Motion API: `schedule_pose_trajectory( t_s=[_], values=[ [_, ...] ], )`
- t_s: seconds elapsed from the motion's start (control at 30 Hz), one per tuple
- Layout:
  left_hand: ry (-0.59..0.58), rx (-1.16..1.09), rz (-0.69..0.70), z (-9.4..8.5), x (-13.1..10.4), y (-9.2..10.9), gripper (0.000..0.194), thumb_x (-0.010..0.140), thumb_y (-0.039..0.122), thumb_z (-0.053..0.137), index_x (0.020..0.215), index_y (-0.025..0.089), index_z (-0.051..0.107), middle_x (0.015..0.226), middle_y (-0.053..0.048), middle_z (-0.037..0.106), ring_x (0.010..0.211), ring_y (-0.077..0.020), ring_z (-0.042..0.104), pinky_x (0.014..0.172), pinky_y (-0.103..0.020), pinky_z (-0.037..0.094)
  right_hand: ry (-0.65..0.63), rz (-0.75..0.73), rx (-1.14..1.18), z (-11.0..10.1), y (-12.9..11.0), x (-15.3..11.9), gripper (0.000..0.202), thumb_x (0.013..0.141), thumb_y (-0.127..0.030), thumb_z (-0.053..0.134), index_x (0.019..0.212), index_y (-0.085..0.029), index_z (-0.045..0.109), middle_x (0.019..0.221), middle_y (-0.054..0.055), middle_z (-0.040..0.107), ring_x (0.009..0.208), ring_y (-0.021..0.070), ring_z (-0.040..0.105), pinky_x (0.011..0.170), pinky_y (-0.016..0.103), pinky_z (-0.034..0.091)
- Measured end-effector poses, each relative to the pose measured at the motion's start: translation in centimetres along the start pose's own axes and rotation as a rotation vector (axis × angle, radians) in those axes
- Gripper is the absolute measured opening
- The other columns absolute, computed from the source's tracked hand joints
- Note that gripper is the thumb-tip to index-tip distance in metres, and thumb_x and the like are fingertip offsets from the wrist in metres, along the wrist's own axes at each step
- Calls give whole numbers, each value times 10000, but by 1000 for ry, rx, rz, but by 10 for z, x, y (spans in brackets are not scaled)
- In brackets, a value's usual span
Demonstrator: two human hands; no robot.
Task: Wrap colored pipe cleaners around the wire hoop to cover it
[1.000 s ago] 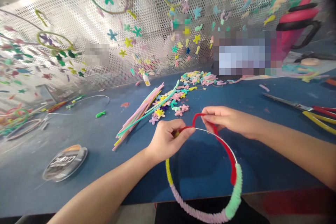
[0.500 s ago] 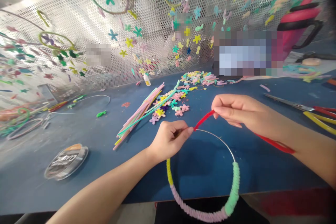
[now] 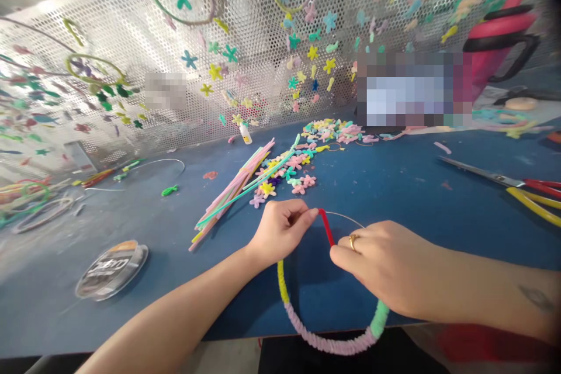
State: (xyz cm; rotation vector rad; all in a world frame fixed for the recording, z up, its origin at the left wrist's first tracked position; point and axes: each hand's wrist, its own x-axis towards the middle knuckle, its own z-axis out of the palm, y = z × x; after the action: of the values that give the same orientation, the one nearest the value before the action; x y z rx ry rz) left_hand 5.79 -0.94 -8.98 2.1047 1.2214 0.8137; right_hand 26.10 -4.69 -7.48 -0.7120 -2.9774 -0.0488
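The left hand point(image 3: 284, 232) pinches the hoop point(image 3: 337, 343) at its top; just beside that grip, the right hand point(image 3: 385, 263) grasps the red strip point(image 3: 326, 227), its fingertips partly hidden.

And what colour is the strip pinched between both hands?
Red, clearest in the head view.

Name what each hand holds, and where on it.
Left hand: the hoop, at its upper left, where the red strip meets it. Right hand: that strip, off the hoop.

Passable gap betw. spool point(image 3: 111, 270) & pipe cleaners point(image 3: 234, 190) (scissors point(image 3: 501, 178) obstruct R side).
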Motion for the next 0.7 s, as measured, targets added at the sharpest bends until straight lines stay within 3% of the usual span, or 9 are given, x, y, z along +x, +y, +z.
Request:
schedule_pose_trajectory(
  t_s=[0.17, 0.33, 0.5, 0.7],
  values=[
    [-42, -29, -34, 0, 1, 1, 394, 843, 427, 451, 574, 143, 401, 515, 50, 295, 507, -63, 251, 464, -198, 210, 57, 9, -99, 16, -3, 2, 241, 608, -20, 437, 782, -179, 486, 619, 25, 541, 512, 160, 470, 460, 294, 204],
    [-88, -61, -69, 3, 2, 1, 406, 836, 463, 449, 589, 141, 436, 509, 51, 292, 498, -62, 237, 450, -197, 195, 60, 18, -91, 20, -5, 3, 211, 641, -42, 460, 801, -179, 479, 652, 22, 561, 542, 158, 502, 458, 281, 207],
    [-192, -190, -176, 2, 5, 0, 361, 846, 483, 415, 838, 147, 549, 470, 69, 295, 423, -59, 246, 407, -198, 175, 45, -19, -81, 24, -6, 5, 195, 663, -49, 457, 808, -179, 470, 674, 28, 558, 554, 155, 504, 458, 280, 216],
    [-331, -235, -272, -4, 13, 4, 430, 820, 538, 411, 666, 149, 508, 440, 63, 329, 384, -54, 292, 379, -185, 209, 29, -53, -107, 22, -9, 5, 195, 653, -83, 467, 823, -179, 483, 693, 43, 556, 543, 166, 488, 442, 281, 197]
  ],
)
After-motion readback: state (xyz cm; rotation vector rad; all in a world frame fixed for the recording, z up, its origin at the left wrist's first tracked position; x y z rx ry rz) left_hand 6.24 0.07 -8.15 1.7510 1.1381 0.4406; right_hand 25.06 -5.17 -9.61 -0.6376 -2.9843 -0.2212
